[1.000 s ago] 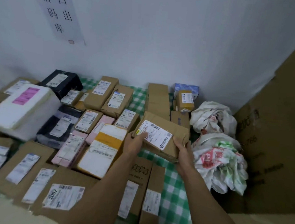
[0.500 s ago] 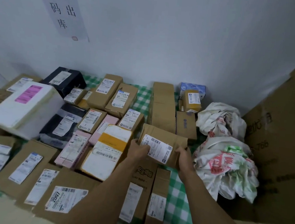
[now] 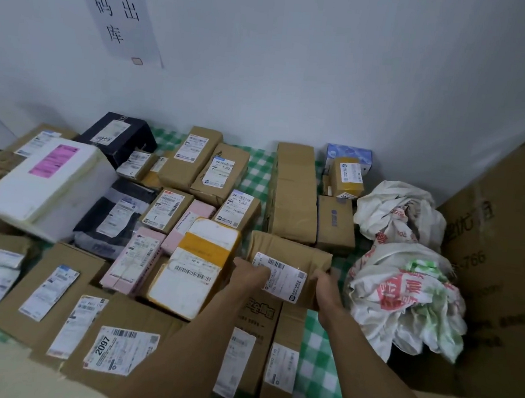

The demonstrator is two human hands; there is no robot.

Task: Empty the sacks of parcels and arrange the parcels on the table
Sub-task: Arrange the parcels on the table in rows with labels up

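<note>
Head camera, lower middle: the left hand [image 3: 249, 275] and the right hand [image 3: 326, 288] each grip one end of a brown parcel [image 3: 291, 252], fingers curled round it. It sits among other parcels on the green checked table [image 3: 316, 346]. Its white label [image 3: 284, 280] has a barcode. Crumpled white sacks [image 3: 405, 294] with red writing lie at the right; what is inside is hidden. At the lower left, a sticker [image 3: 121, 350] reads 2097. A wall sign [image 3: 119, 11] at the upper left has Chinese words.

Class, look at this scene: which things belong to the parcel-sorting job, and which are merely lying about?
Belong to the job:
brown parcel, gripped by the left hand and right hand
other parcels laid on the table
sacks, crumpled at the right

Merely lying about:
wall notice
cardboard sheet standing at the right
</note>
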